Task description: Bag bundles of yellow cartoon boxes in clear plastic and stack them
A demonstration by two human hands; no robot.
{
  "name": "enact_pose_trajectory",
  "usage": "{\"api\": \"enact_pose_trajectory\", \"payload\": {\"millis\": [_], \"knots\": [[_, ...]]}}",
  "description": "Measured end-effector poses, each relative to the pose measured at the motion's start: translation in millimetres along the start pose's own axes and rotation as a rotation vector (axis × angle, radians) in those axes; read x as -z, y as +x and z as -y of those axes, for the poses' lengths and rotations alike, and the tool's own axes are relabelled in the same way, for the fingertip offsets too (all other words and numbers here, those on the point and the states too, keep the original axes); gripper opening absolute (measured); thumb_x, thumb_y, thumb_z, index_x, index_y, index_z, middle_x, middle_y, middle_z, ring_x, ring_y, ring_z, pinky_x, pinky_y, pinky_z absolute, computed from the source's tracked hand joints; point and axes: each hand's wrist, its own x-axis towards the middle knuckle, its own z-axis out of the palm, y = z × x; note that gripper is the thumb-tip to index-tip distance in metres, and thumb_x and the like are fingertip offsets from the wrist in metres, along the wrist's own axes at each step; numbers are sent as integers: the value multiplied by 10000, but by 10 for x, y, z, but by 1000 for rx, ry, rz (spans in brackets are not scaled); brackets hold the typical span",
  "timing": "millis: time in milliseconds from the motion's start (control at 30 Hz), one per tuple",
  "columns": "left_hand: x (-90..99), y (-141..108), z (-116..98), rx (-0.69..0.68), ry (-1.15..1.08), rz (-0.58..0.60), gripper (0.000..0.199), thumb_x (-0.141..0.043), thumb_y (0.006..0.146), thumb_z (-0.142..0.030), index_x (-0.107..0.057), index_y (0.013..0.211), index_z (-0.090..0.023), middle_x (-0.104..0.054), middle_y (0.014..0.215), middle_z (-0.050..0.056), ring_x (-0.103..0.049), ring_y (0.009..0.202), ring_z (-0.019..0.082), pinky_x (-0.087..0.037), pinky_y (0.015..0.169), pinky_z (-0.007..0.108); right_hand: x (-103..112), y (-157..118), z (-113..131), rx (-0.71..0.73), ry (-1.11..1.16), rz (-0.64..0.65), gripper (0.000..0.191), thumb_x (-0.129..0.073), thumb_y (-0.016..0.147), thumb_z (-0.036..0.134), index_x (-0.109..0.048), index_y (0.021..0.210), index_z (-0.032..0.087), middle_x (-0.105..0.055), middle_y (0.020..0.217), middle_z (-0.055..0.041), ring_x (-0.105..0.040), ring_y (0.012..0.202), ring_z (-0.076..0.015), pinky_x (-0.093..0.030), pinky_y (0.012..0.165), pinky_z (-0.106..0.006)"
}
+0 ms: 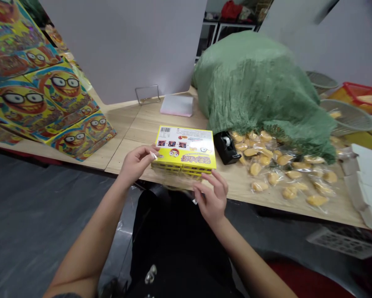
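A stack of yellow printed boxes (186,147) lies near the table's front edge, with a barcode and cartoon eyes on its top. Clear plastic film (173,182) hangs off its front side. My left hand (138,165) is at the stack's left front corner, thumb and forefinger pinched on a small white scrap. My right hand (213,196) is in front of the right corner, its thumb and forefinger closed at the film's edge. A black tape dispenser (226,149) stands just right of the boxes.
Colourful cartoon boxes (33,95) are piled at left. Behind my stack are flat clear bags (177,105) and a wire stand (147,94). A large green sack (257,78) stands at right, with several bagged yellow pieces (274,178) before it. White cardboard (367,182) lies far right.
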Motion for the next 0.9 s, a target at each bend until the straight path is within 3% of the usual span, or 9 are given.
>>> {"api": "enact_pose_trajectory", "payload": {"millis": [167,267,467,600,767,900], "knots": [[71,-13,0,-35,118,113,201,-606,819,-384,-637,808,-185,-689,1051,95,-528,1200,252,-377,1040,421,277,448,-261,-118,239,83,90,-609,806,147,-639,837,226,-658,924,-55,-587,1059,-244,-491,910,-467],[99,-4,-19,-73,202,140,185,-582,837,-374,-643,848,-199,-690,1049,81,-528,1203,238,-379,1040,404,373,602,-435,-124,279,202,54,-618,807,196,-661,805,230,-679,922,-54,-589,1076,-243,-472,936,-463],[26,51,79,-143,220,5,197,-612,810,-380,-673,841,-195,-702,989,73,-620,1055,227,-441,976,378,308,814,-704,-318,488,424,130,-591,836,322,-629,779,212,-611,1212,-94,-494,1240,-255,-372,1054,-482],[-54,52,179,-75,149,-114,240,-626,796,-403,-685,856,-178,-704,1015,92,-635,1019,228,-468,935,367,265,865,-857,-364,614,484,142,-589,842,336,-613,785,209,-629,1187,-79,-469,1268,-240,-347,1077,-476],[-82,60,160,-61,109,-136,231,-663,766,-389,-676,854,-176,-707,952,76,-642,995,223,-477,934,373,286,895,-915,-342,621,536,101,-632,814,305,-622,794,206,-653,1126,-63,-476,1263,-227,-359,1075,-444],[-105,90,84,-25,25,-159,190,-691,741,-355,-651,782,-174,-708,875,52,-655,978,227,-495,907,365,287,950,-898,-414,645,541,120,-626,816,331,-644,804,213,-692,1036,-36,-491,1249,-229,-386,1059,-445]]}}
